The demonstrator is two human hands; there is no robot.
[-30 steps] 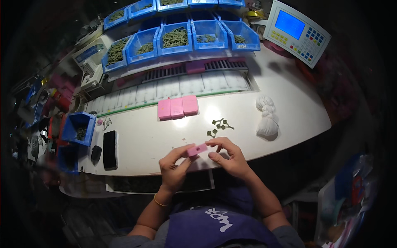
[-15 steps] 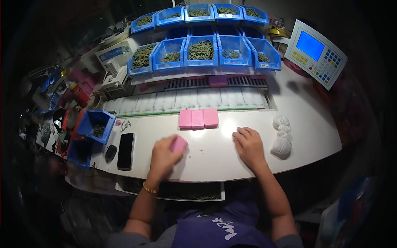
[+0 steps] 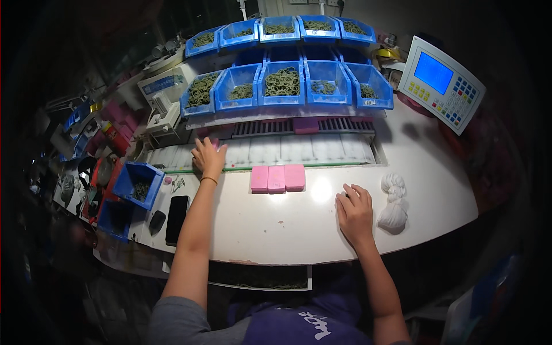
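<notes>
My left hand (image 3: 209,158) reaches out over the white segmented panel (image 3: 287,150) near its left end. Its fingers are closed round a pink block (image 3: 215,142), of which only a sliver shows past the fingertips. On the table at the near edge of that panel, three stacks of pink blocks (image 3: 276,179) stand side by side. My right hand (image 3: 355,215) rests on the white tabletop to their right, loosely curved, with the thumb apart from the fingers and nothing in it. Beside it lies a knotted white cloth bundle (image 3: 394,202).
Blue bins (image 3: 282,86) holding greenish rings stand in two tiers at the back. A keypad console with a blue screen (image 3: 441,83) is at the right. At the left are a black phone (image 3: 177,219), a dark mouse (image 3: 157,222) and another blue bin (image 3: 138,185). An open drawer (image 3: 259,282) sticks out below.
My left hand has carried the pink block from the near tabletop forward and left to the white panel. My right hand has shifted slightly right and nearer to me. The view has tilted a little.
</notes>
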